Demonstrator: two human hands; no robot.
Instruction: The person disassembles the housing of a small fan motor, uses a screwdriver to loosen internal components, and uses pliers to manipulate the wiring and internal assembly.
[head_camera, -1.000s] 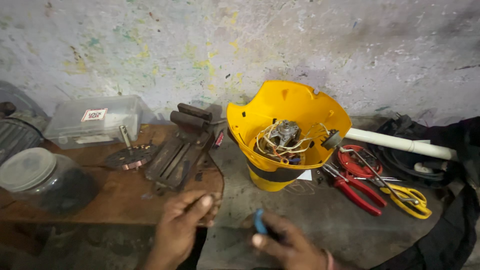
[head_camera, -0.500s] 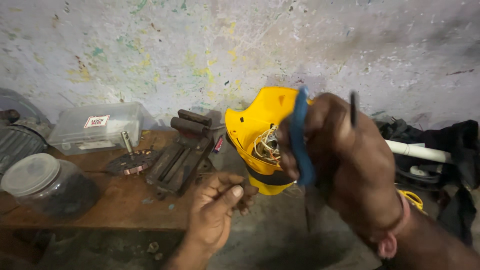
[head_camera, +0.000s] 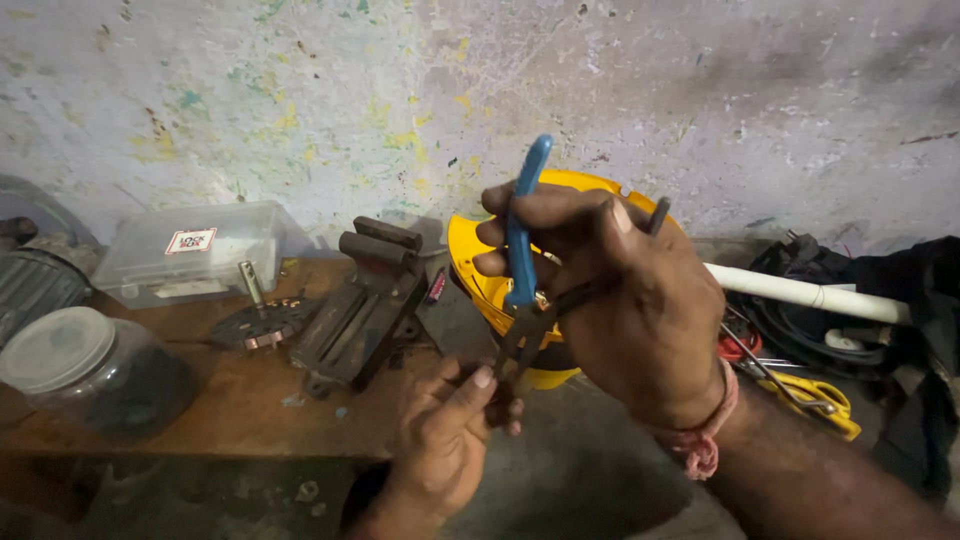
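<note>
Left hand (head_camera: 440, 435) was lowest and nearest, fingers curled, thumb and fingertips pinching a small dark piece at the nose of the pliers (head_camera: 520, 300); what the piece was could not be made out. Right hand (head_camera: 620, 300), just above, was clenched around the pliers, one blue handle standing up past the knuckles, nose pointing down at the left fingertips. Judged step: gripping the small piece with the pliers; the next move would call for a steady squeeze with the left hand bracing. Behind, on the wooden bench (head_camera: 200, 420), stood a small vise (head_camera: 360, 300); a lidded clear jar (head_camera: 80, 375) held dark contents; a clear plastic box (head_camera: 190, 255) contents unclear. The yellow bucket (head_camera: 480, 270) sat behind the hands, its inside hidden.
</note>
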